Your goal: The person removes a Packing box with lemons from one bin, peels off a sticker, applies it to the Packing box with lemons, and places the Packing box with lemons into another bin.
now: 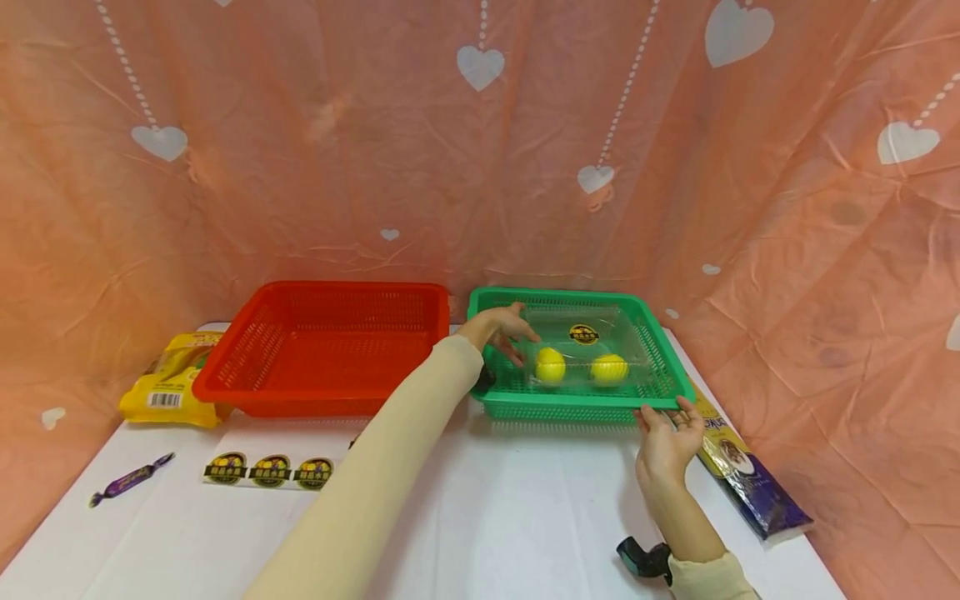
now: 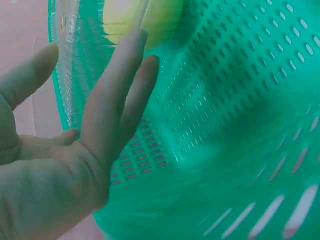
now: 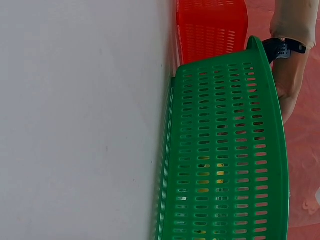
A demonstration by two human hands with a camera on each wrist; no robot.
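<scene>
Inside the green basket [image 1: 585,402] lies a clear plastic box [image 1: 630,329] with a round black-and-gold label on top. Two round yellow fruits [image 1: 551,365] show through its front. My left hand [image 1: 512,327] reaches over the basket's left side, its fingers stretched out at the box's left end. In the left wrist view, the left hand [image 2: 95,125] has thumb and fingers spread, fingertips close to the clear plastic. My right hand [image 1: 670,437] holds the basket's front right rim, fingertips over the edge. That hand is outside the right wrist view, which shows the slotted basket wall [image 3: 220,145].
Left of the green basket stands a red basket [image 1: 322,408]. A yellow packet [image 1: 168,383] leans beside it. A label strip [image 1: 258,473] and a purple wrapped candy [image 1: 131,481] lie in front. A purple-and-gold packet [image 1: 750,471] lies along the right edge. A pink curtain [image 1: 375,150] hangs behind.
</scene>
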